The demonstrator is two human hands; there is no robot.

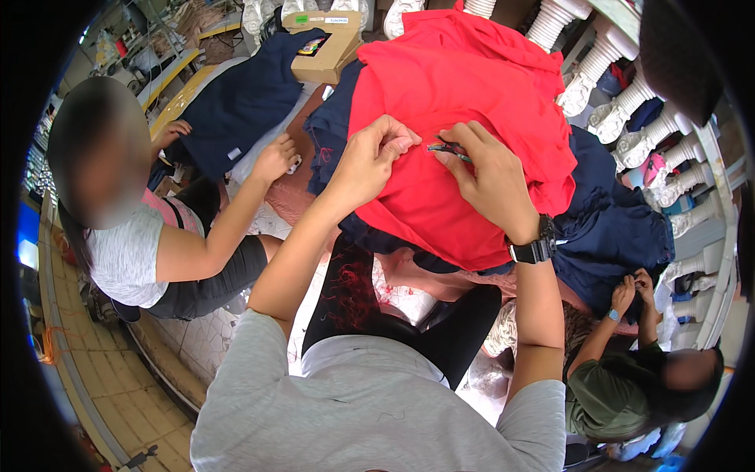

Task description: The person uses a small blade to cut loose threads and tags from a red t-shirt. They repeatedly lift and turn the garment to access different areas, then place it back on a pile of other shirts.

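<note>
Brown cardboard makes the box (340, 52), bright stuff (312, 46) inside, beside the wrinkly red cloth (452, 79), which lies on blue cloth (605, 208). Over the red cloth, the left hand (370, 160) pinches, on what I can't tell; the right hand (491, 177) holds snips (450, 148).

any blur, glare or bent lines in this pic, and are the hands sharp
Head view: left hand and right hand look fairly sharp; the left co-worker's head and right co-worker's head are blurred; white floor looks glaring in places; white balusters fan along the curved right rim; corners are black.
</note>
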